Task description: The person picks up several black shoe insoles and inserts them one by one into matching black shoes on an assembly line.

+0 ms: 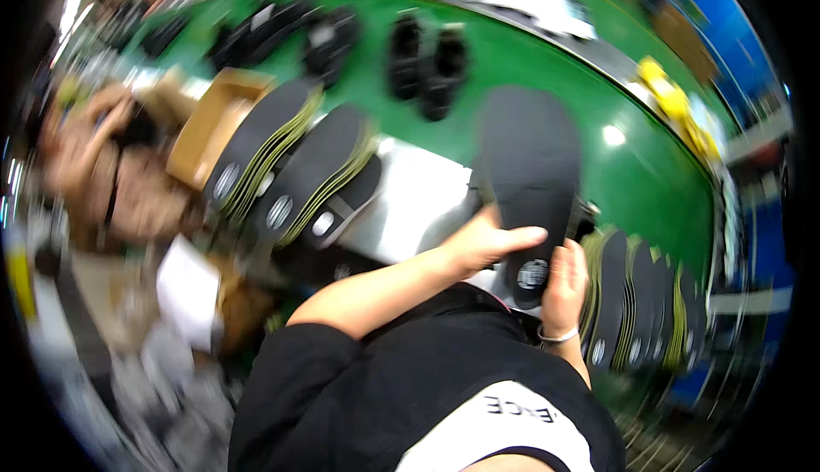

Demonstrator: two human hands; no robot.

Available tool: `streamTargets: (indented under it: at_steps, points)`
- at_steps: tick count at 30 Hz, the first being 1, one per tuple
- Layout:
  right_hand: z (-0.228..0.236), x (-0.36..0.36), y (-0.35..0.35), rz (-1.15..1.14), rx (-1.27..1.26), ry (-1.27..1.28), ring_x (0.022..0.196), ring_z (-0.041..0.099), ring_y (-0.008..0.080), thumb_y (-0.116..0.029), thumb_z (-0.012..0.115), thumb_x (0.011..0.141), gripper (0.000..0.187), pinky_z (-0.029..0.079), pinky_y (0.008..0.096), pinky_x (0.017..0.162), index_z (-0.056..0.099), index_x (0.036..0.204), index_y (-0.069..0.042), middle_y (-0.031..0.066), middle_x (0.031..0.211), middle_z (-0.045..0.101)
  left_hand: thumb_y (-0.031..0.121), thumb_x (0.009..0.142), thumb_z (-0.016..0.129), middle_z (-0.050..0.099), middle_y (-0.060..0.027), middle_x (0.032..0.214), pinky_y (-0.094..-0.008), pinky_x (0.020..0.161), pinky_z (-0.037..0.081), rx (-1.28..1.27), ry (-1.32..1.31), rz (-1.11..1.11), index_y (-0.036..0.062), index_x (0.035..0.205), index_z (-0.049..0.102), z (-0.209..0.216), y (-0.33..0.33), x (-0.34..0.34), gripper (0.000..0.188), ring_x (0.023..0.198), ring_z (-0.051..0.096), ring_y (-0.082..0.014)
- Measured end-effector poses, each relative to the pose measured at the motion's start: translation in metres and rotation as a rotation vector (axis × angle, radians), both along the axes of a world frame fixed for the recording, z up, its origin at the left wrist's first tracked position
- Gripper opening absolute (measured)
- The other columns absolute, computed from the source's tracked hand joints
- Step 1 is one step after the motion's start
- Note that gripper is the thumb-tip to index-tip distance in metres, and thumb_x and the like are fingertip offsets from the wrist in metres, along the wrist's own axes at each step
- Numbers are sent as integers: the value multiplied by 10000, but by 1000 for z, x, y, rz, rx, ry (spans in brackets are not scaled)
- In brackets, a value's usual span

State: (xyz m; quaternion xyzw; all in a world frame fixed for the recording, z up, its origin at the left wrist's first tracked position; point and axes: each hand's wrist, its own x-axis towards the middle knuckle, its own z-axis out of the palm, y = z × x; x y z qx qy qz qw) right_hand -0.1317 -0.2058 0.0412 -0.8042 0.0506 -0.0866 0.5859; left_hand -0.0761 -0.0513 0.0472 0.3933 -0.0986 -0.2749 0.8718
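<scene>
Green tabletop (636, 186) beyond dark insole (531, 156) between fingers (562, 269).

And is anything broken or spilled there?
No, nothing stands out. The held insole shows no visible tear, two black shoes sit side by side, and nothing looks spilled on the green table. Blur could hide small marks.
</scene>
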Motion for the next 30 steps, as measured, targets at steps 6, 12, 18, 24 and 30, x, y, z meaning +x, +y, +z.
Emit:
streamTargets:
  at_steps: [6, 12, 18, 24, 30]
  points:
    - [-8, 0, 0, 279, 145, -56, 873, 457, 117, -216, 362, 903, 291, 356, 224, 781, 426, 1074, 11, 55, 955, 504, 144, 777, 570, 413, -108, 1183, -311, 918, 323, 255, -227, 492, 1, 1229, 289, -19, -4, -48, 552, 1084, 391, -179]
    - [1, -6, 20, 686, 495, 223, 926, 456, 124, -201, 381, 893, 284, 346, 239, 823, 417, 1091, 0, 52, 1014, 496, 102, 813, 532, 467, -82, 1151, -298, 923, 321, 165, -53, 745, -3, 1198, 360, -18, 17, -109, 434, 1065, 417, -167]
    - [-23, -22, 42, 962, 334, 477, 940, 460, 116, -106, 436, 865, 294, 346, 237, 832, 409, 1142, -12, 48, 1059, 505, 83, 801, 547, 477, -69, 1135, -290, 921, 321, 200, 16, 977, -11, 1187, 370, -47, 32, -174, 435, 1047, 425, -146]
    - [-20, -32, 63, 1125, -6, 520, 851, 463, 80, -123, 461, 852, 229, 371, 218, 765, 468, 1053, -15, 29, 940, 533, 83, 752, 588, 518, -97, 1060, -283, 838, 387, 410, 69, 865, -20, 1097, 458, -59, 49, -214, 383, 973, 487, -180]
    - [-16, -72, 133, 1396, -80, 736, 873, 464, 91, -169, 475, 853, 285, 375, 229, 793, 449, 1071, 13, 39, 920, 533, 34, 714, 583, 466, -97, 1151, -336, 939, 307, -160, 435, 979, 1, 1180, 393, -68, 76, -277, 504, 1072, 434, -221]
